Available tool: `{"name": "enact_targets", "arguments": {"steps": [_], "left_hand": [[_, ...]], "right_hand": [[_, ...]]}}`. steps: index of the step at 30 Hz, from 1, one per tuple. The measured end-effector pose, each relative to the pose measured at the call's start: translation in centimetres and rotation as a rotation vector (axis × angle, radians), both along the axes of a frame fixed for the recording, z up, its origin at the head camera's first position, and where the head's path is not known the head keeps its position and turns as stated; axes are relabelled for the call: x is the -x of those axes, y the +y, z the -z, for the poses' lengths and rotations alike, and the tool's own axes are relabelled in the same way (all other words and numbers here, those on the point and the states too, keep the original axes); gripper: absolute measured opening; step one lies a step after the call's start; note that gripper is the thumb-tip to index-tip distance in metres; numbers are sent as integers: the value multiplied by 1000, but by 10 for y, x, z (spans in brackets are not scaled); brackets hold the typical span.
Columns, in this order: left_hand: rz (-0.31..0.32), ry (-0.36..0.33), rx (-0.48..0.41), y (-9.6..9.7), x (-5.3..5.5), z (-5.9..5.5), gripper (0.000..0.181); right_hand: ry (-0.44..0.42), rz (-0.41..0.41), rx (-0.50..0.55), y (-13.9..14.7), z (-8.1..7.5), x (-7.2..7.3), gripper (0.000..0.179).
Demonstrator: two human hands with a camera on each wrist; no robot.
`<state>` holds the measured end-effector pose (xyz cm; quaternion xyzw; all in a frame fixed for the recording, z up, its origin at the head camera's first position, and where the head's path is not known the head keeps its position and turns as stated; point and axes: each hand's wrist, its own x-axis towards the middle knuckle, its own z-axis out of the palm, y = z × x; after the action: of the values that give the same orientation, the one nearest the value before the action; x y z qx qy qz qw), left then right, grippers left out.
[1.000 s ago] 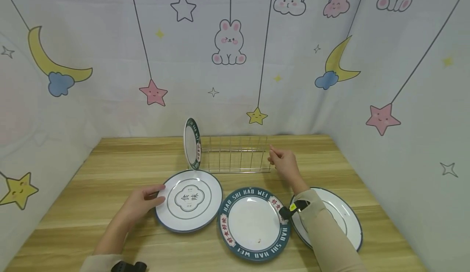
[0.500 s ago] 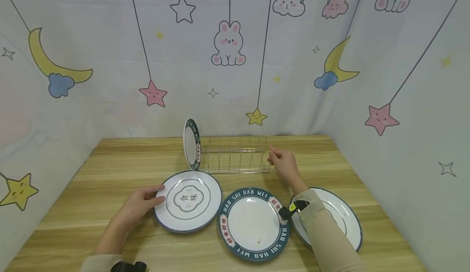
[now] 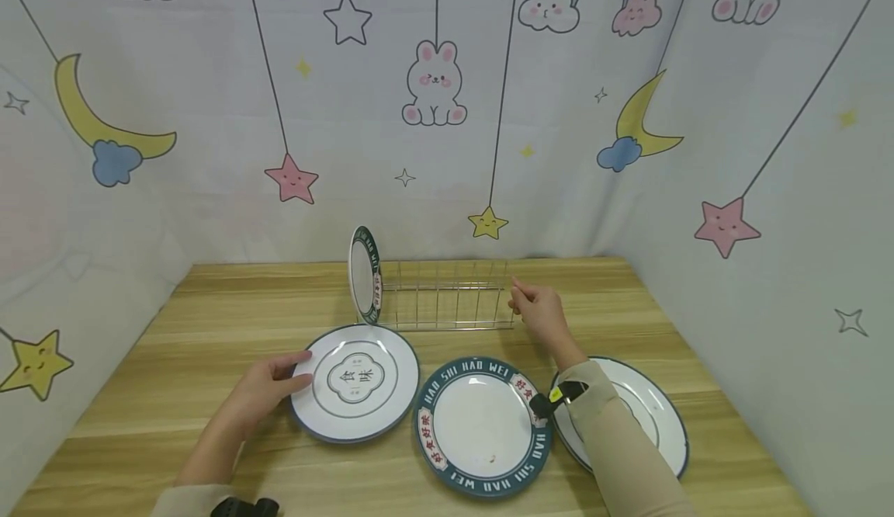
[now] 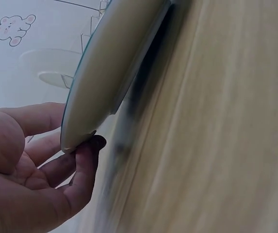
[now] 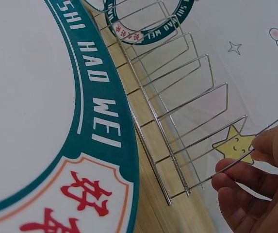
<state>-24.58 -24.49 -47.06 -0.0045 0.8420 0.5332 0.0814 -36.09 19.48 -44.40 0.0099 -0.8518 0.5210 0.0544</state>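
Note:
My left hand [image 3: 253,394] holds the left edge of a white plate [image 3: 354,383] with a thin blue rim and a printed emblem. In the left wrist view the thumb and fingers lie on both sides of that plate's rim [image 4: 92,82], and its edge is raised off the table. My right hand [image 3: 543,314] pinches the end wire of a metal dish rack [image 3: 447,287] at its right end; the right wrist view shows finger and thumb on this wire. At the rack's left end, a green-rimmed plate [image 3: 364,275] stands upright.
A plate with a broad green lettered rim [image 3: 482,484] lies flat in front of the rack. To its right, another white plate [image 3: 660,416] is partly covered by my right forearm. A patterned curtain [image 3: 419,191] hangs behind the wooden table [image 3: 237,300].
The white plate in my left hand has shifted slightly left, towards that hand. My right hand stays at the rack's end, and the other plates have not moved.

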Motion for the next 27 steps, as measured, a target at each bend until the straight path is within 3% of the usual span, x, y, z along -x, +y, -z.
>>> {"name": "enact_targets", "arguments": {"steps": [7, 14, 27], "left_hand": [[2, -14, -17, 0, -3, -4, 55], [-18, -34, -110, -1, -6, -7, 52], [-33, -14, -91, -2, -9, -9, 52]], "right_hand": [[8, 8, -2, -1, 0, 0, 29], [16, 9, -17, 0, 1, 2, 29], [-45, -8, 32, 2, 0, 2, 32]]}}
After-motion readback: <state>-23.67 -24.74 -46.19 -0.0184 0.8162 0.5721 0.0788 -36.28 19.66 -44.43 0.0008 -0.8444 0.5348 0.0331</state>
